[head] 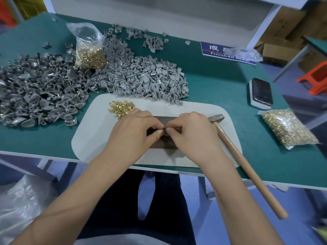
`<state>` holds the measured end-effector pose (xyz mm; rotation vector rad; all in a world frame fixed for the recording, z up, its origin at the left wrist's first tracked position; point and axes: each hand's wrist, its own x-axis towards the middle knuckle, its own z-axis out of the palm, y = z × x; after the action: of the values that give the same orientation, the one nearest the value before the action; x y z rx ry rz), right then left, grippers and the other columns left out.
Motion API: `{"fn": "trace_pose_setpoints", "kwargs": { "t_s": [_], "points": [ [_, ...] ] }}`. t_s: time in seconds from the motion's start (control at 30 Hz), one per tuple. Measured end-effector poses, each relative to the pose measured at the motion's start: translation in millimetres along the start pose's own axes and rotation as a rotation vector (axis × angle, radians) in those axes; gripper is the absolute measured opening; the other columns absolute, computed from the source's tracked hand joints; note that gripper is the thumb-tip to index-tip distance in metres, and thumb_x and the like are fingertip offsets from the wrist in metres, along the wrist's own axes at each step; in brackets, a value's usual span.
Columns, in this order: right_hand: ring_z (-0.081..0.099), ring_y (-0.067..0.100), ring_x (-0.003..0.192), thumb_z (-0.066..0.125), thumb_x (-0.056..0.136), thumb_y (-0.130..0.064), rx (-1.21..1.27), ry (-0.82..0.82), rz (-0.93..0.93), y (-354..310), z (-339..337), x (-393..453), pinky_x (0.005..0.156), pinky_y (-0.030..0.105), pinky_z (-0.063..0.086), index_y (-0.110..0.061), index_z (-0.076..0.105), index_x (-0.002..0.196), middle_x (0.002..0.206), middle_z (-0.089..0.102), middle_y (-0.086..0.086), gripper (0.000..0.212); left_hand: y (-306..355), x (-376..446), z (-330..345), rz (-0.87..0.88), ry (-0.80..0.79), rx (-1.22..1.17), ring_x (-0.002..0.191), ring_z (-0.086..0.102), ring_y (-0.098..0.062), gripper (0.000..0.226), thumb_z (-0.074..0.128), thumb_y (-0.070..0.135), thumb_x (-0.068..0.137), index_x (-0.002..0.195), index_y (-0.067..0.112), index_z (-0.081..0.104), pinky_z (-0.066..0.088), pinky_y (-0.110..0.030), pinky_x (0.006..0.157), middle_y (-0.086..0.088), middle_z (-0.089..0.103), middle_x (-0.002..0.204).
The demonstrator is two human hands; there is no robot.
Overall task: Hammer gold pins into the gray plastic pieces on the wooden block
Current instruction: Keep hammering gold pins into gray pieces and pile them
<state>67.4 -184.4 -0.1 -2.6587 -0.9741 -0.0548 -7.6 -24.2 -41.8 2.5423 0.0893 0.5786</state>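
Wooden block (164, 141) mostly hidden under both hands, pinched item too small to tell

Green surface (212, 82) with white edge. White mat (92, 138) lies at its near edge. Blue sign (215, 50) reading "Finished Area" plus Chinese characters lies flat at the far right, partly covered by a crumpled clear plastic bag (247, 53). Dark phone (261, 91) sits on a white block near the right edge. White shelf frame (159, 13) stands behind the surface. Cardboard boxes (283, 32) stacked far right on the floor. Orange plastic stool (315, 76) at right edge. Clear plastic sheeting (19, 200) bunched lower left, below the surface. Blue floor (230, 218) underneath. Yellow crate (30, 4) top left, partly cut off.
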Motion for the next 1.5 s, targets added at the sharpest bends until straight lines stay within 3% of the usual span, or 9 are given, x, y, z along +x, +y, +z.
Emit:
{"fn": "trace_pose_setpoints", "kwargs": {
  "t_s": [0.43,0.53,0.63,0.77,0.97,1.1,1.23,1.43,1.5],
  "points": [
    [0.059,0.010,0.081,0.070,0.091,-0.033,0.337,0.095,0.088,10,20,-13,0.071,0.038,0.053,-0.040,0.077,0.093,0.081,0.066,-0.011,0.010,4,2,-5,-0.007,-0.020,0.039,0.089,0.052,-0.011,0.005,0.077,0.038,0.085,0.088,0.036,0.074,0.036,-0.029,0.064,0.018,0.063,0.085],
    [0.058,0.003,0.080,0.074,0.092,-0.032,0.563,0.300,0.126,25,14,-22,0.078,0.028,0.050,-0.031,0.077,0.110,0.091,0.065,-0.012,0.019,4,2,-4,-0.011,-0.026,0.045,0.088,0.051,-0.011,0.004,0.075,0.039,0.086,0.087,0.037,0.073,0.036,-0.029,0.064,0.018,0.063,0.086],
    [0.057,0.017,0.103,0.063,0.097,-0.039,0.266,0.479,0.398,64,8,-32,0.085,0.038,0.047,-0.029,0.068,0.127,0.109,0.063,-0.001,0.032,4,3,-3,-0.015,-0.031,0.033,0.088,0.050,-0.010,0.002,0.073,0.040,0.087,0.087,0.038,0.072,0.036,-0.029,0.063,0.018,0.062,0.085],
    [0.047,0.040,0.117,0.057,0.101,-0.042,-0.079,0.119,0.660,100,10,-46,0.091,0.047,0.041,-0.015,0.057,0.136,0.124,0.057,0.018,0.045,6,6,-1,-0.013,-0.034,0.031,0.087,0.048,-0.009,0.005,0.074,0.037,0.087,0.084,0.039,0.070,0.038,-0.030,0.064,0.017,0.061,0.081],
    [0.055,0.038,0.089,0.036,0.109,-0.034,-0.172,0.089,0.571,100,-1,-44,0.072,0.043,0.039,-0.015,0.057,0.122,0.112,0.050,0.009,0.031,7,7,1,-0.018,-0.028,0.038,0.086,0.045,-0.008,0.002,0.073,0.039,0.088,0.086,0.038,0.072,0.036,-0.030,0.064,0.017,0.061,0.082],
    [0.049,0.020,0.067,0.039,0.106,-0.039,0.395,0.243,0.382,83,-19,-44,0.063,0.035,0.037,-0.016,0.062,0.100,0.079,0.059,-0.003,0.033,6,6,1,-0.029,-0.019,0.036,0.087,0.045,-0.007,0.002,0.073,0.040,0.088,0.087,0.038,0.073,0.033,-0.029,0.063,0.017,0.062,0.084],
    [0.040,0.008,0.056,0.050,0.105,-0.039,0.526,0.131,0.141,52,-19,-55,0.052,0.017,0.032,-0.035,0.064,0.111,0.065,0.051,-0.014,0.016,5,8,0,-0.030,-0.029,0.036,0.087,0.047,-0.008,0.004,0.074,0.041,0.088,0.089,0.038,0.074,0.032,-0.029,0.064,0.017,0.061,0.083],
    [0.043,0.012,0.060,0.043,0.107,-0.041,0.411,0.091,0.128,39,-9,-58,0.055,0.025,0.036,-0.044,0.063,0.124,0.066,0.051,-0.015,0.026,6,11,-2,-0.012,-0.024,0.085,0.087,0.051,-0.012,0.006,0.073,0.044,0.088,0.088,0.038,0.077,0.030,-0.029,0.063,0.016,0.060,0.079],
    [0.040,0.010,0.059,0.043,0.108,-0.044,0.418,0.137,0.105,38,-13,-60,0.052,0.018,0.033,-0.047,0.064,0.121,0.064,0.049,-0.017,0.025,6,11,-2,-0.006,-0.023,0.090,0.087,0.051,-0.012,0.006,0.073,0.043,0.088,0.088,0.039,0.077,0.030,-0.029,0.064,0.016,0.059,0.079]
  ]
}}
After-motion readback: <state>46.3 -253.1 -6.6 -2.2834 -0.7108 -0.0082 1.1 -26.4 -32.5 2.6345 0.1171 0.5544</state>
